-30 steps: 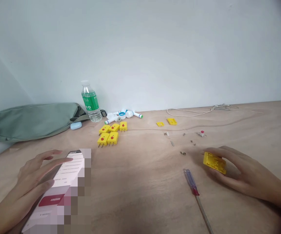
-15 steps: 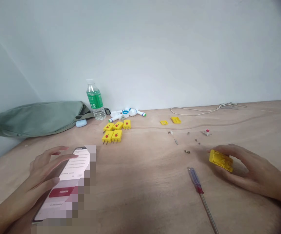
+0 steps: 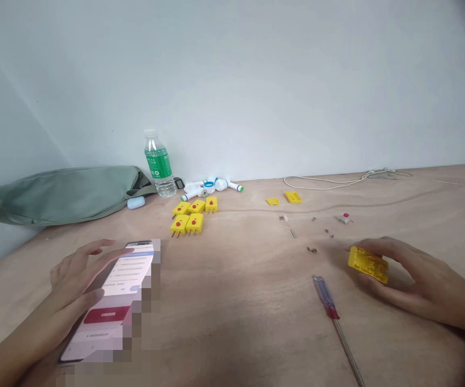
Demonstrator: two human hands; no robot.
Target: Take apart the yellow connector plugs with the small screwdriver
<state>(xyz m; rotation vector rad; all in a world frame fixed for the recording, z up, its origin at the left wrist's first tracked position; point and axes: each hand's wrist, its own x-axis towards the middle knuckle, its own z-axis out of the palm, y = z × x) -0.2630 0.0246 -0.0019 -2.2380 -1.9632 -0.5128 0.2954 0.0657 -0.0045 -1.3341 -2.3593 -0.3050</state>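
Right hand [image 3: 420, 277] pinches an open yellow shell [image 3: 368, 265]; loose metal pieces [image 3: 312, 250] and a red-topped switch [image 3: 344, 218] lie beyond it, unfitted. Left hand [image 3: 74, 279], loosely spread, is over a phone [image 3: 116, 275]; beyond that, five yellow plugs [image 3: 180, 223] look assembled.

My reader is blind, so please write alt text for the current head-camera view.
A person's right hand holds an open yellow casing at a wooden table, while the left hand is spread over a phone. A screwdriver and small loose parts lie near the right hand; five yellow pronged plugs, a bottle and a bag are farther back.
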